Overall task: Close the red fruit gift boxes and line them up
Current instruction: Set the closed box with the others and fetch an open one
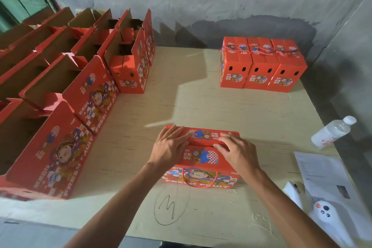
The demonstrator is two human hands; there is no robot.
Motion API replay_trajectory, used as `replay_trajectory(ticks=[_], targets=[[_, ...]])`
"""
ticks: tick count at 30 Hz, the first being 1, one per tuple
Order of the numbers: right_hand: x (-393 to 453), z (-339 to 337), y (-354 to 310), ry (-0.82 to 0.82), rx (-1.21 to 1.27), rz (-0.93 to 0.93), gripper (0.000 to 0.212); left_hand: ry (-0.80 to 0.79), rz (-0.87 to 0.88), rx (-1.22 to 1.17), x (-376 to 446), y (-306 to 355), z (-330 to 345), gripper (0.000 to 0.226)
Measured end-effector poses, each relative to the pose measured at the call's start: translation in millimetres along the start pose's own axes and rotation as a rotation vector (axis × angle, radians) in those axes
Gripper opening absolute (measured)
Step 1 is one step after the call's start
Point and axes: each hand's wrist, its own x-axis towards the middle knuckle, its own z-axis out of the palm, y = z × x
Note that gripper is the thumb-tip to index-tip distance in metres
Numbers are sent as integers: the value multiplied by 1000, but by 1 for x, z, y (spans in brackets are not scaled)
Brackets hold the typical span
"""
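Hands press flat: left hand (171,145) and right hand (235,150), fingers straight, gripping nothing, push down the top flaps of one red printed cardboard gift box (201,159) mid-table. Three closed boxes (261,64) stand touching in a far-right row. Open boxes (80,78) at left run off-frame, uncountable.

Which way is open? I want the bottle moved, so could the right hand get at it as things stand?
Probably yes: the water bottle lies on bare table to the right of the right hand, nothing between them. That hand now presses the box lid.
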Motion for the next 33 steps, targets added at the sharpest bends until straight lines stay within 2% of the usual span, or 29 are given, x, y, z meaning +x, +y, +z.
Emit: replay_trajectory(ticks=[4,7,9,11,13,15,17,21,25,30,33], targets=[[-13,-6,6,-59,86,-14,20,-34,60,-100,-14,-12,0,38],[-21,-12,16,-123,277,84,18,6,-139,-300,-14,-8,1,38],[-25,-12,18,-130,444,267,14,91,-302,-407,-12,2,4,45],[-30,-11,14,-82,533,528,16,162,-447,-458,-14,4,9,68],[-35,-9,6,-105,642,880,45,131,-691,-592,-18,-1,12,91],[-39,-7,1,-203,775,1173,73,18,-913,-842,-22,-1,8,88],[-40,-4,2,-274,935,1290,66,-45,-955,-989,-24,1,8,73],[-38,-1,10,-322,935,1286,52,-31,-952,-1082,-22,-3,9,51],[-43,8,16,-308,921,1204,64,-23,-999,-1077,-23,-3,12,42],[-37,10,14,-318,853,1201,43,-7,-1057,-1088,-20,-3,8,44],[-39,9,7,-306,844,1166,40,1,-1039,-1056,-23,0,6,46]])
